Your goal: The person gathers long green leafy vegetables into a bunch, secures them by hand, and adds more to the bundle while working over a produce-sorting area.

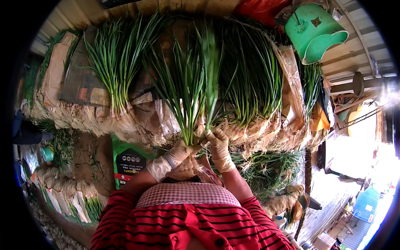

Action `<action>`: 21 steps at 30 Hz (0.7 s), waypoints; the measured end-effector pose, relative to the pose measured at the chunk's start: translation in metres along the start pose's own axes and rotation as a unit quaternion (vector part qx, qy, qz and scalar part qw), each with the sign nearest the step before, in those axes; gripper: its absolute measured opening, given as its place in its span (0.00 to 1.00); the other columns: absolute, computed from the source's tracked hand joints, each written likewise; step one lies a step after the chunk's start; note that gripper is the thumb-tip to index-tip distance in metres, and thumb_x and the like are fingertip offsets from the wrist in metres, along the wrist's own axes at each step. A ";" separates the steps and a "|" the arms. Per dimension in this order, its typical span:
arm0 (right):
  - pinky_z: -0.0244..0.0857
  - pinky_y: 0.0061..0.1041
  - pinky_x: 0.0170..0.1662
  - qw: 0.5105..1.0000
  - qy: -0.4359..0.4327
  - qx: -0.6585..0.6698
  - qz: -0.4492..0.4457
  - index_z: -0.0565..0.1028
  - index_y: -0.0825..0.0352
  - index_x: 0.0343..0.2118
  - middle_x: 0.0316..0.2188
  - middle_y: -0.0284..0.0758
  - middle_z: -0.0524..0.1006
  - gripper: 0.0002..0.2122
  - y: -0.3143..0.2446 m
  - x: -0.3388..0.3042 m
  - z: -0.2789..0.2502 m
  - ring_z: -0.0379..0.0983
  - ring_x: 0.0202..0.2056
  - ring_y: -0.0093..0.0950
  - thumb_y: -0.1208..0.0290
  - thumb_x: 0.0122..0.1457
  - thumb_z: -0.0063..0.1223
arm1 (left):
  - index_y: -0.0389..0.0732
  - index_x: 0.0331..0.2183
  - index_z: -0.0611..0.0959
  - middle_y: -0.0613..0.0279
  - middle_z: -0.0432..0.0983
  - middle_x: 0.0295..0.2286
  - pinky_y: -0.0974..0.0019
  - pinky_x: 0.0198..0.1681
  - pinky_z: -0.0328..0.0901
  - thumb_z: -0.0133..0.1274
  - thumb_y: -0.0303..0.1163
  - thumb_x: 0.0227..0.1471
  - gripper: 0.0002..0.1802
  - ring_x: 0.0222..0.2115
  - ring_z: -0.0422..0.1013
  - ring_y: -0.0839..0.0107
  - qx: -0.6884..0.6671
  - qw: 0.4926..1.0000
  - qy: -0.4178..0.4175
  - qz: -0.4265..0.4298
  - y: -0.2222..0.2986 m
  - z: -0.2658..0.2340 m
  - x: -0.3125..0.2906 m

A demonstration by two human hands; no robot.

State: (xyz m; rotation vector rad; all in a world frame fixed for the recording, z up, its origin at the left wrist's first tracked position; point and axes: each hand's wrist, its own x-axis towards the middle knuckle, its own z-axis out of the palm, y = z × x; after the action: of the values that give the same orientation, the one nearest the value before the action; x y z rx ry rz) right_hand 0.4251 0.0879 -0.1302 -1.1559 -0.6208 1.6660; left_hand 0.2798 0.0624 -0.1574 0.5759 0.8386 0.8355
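In front of my apron, my gloved left hand [178, 154] is closed round a fanned bunch of green garlic [183, 96], gripping it low on the pale stems. Its tan roots hang below the glove toward my lap. My gloved right hand [219, 148], close beside the left, pinches a separate slim stalk of green garlic [211, 93], whose upright leaves are blurred by motion. Behind both hands, a heap of green garlic [254, 79] lies with its leaves pointing away and its rooted ends toward me. Another fanned bunch [118, 62] rests to the left.
A green plastic bucket [310, 31] is at the far right. Below the heap's right side lie loose green trimmings [266, 171]. A green printed bag [127, 162] stands left of my left forearm. More rooted bundles [66, 183] sit at lower left. Corrugated metal [350, 58] bounds the back.
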 end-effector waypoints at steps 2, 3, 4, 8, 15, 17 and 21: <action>0.61 0.17 0.24 0.995 0.034 -0.089 -0.010 0.73 0.66 0.26 0.18 0.26 0.71 0.02 0.009 0.012 -0.003 0.65 0.19 0.16 0.75 0.51 0.53 | 0.39 0.23 0.73 0.63 0.72 0.18 0.75 0.13 0.63 0.55 0.27 0.43 0.06 0.15 0.68 0.76 -0.050 0.998 0.032 -0.022 0.003 0.007 0.002; 0.61 0.16 0.24 0.990 0.049 -0.126 -0.026 0.74 0.66 0.26 0.17 0.25 0.70 0.02 0.013 0.021 -0.006 0.65 0.19 0.15 0.75 0.51 0.53 | 0.39 0.23 0.73 0.63 0.72 0.18 0.75 0.12 0.63 0.55 0.27 0.43 0.06 0.14 0.68 0.75 -0.057 0.995 0.067 -0.036 0.004 0.009 0.004; 0.63 0.18 0.23 0.970 0.085 -0.206 -0.093 0.74 0.66 0.27 0.18 0.28 0.72 0.06 0.043 0.038 -0.028 0.68 0.21 0.19 0.71 0.54 0.48 | 0.39 0.22 0.74 0.62 0.73 0.19 0.75 0.12 0.63 0.55 0.27 0.43 0.06 0.14 0.68 0.75 -0.063 0.992 0.099 -0.052 0.006 0.011 0.005; 0.66 0.24 0.28 0.688 0.045 -0.718 0.094 0.72 0.65 0.34 0.25 0.38 0.75 0.10 0.036 0.045 -0.088 0.69 0.22 0.24 0.65 0.54 0.46 | 0.34 0.24 0.76 0.59 0.74 0.19 0.75 0.09 0.61 0.54 0.26 0.43 0.05 0.11 0.66 0.76 0.039 0.993 0.109 -0.001 0.021 -0.001 -0.004; 0.69 0.25 0.21 0.671 -0.165 -0.714 -0.113 0.64 0.59 0.49 0.31 0.44 0.73 0.18 -0.031 0.030 0.014 0.72 0.21 0.30 0.71 0.53 0.46 | 0.37 0.18 0.72 0.64 0.69 0.13 0.72 0.09 0.60 0.58 0.23 0.38 0.09 0.10 0.65 0.75 0.072 0.974 0.213 0.022 0.014 -0.017 0.001; 0.67 0.24 0.20 0.580 -0.194 -0.753 -0.244 0.68 0.63 0.40 0.23 0.35 0.72 0.09 -0.018 0.049 0.007 0.67 0.16 0.26 0.72 0.56 0.40 | 0.38 0.19 0.73 0.62 0.70 0.15 0.73 0.10 0.61 0.58 0.24 0.39 0.09 0.11 0.65 0.74 0.034 0.981 0.190 0.019 0.016 -0.018 0.001; 0.67 0.24 0.16 0.569 -0.218 -0.747 -0.264 0.72 0.68 0.32 0.23 0.41 0.73 0.07 0.019 0.038 -0.035 0.71 0.19 0.29 0.73 0.55 0.41 | 0.38 0.20 0.74 0.60 0.73 0.17 0.74 0.11 0.61 0.59 0.26 0.38 0.08 0.11 0.65 0.74 -0.050 0.985 0.148 -0.067 0.039 -0.023 -0.002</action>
State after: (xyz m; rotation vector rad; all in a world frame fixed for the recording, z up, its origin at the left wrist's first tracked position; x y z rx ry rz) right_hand 0.4457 0.1107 -0.1754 -1.2773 -2.7133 0.5299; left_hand 0.2446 0.0847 -0.1410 0.3061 1.0875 0.8466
